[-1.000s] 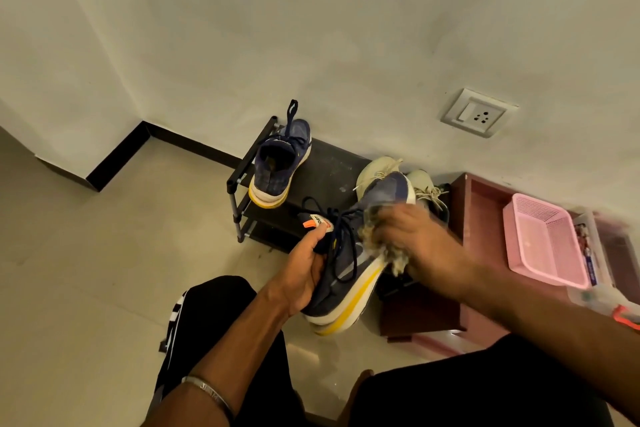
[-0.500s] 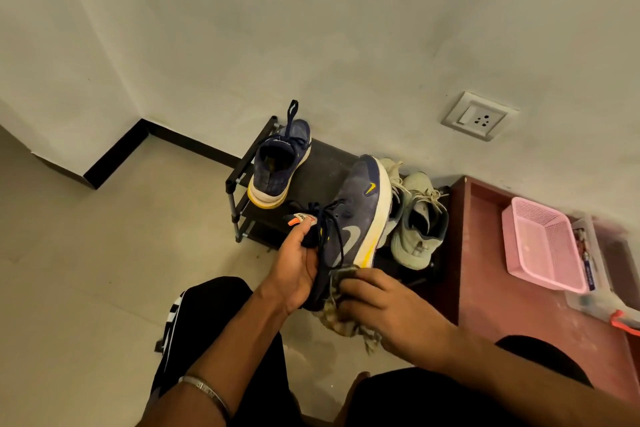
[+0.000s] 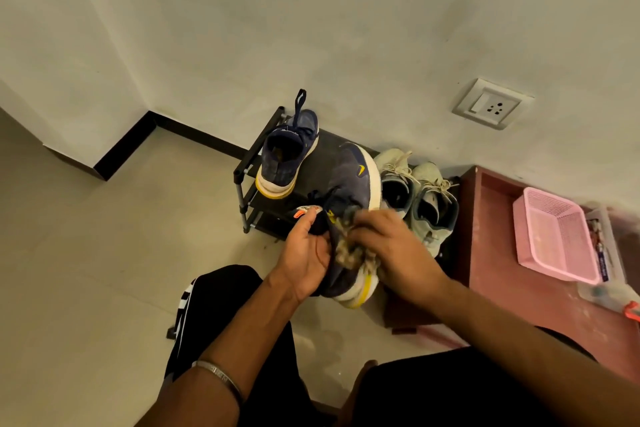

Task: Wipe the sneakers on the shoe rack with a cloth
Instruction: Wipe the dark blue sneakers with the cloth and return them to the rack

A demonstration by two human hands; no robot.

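Observation:
My left hand (image 3: 306, 255) grips a navy sneaker (image 3: 353, 180) with a white and yellow sole, toe pointing at the wall, in front of the black shoe rack (image 3: 247, 170). My right hand (image 3: 394, 250) clutches a crumpled brownish cloth (image 3: 348, 250) and presses it against the middle of that sneaker. The matching navy sneaker (image 3: 285, 156) stands on the rack's top shelf at the left. A pair of pale grey-green sneakers (image 3: 415, 194) sits on the rack at the right, partly behind the held shoe.
A reddish-brown low table (image 3: 491, 236) stands right of the rack with a pink plastic basket (image 3: 554, 236) and a clear box on it. A wall socket (image 3: 491, 104) is above. My knees in black trousers are at the bottom. Tiled floor spreads to the left.
My right hand with the cloth has moved up from the sneaker's heel to its middle. The sneaker has tilted slightly, held in my left hand throughout.

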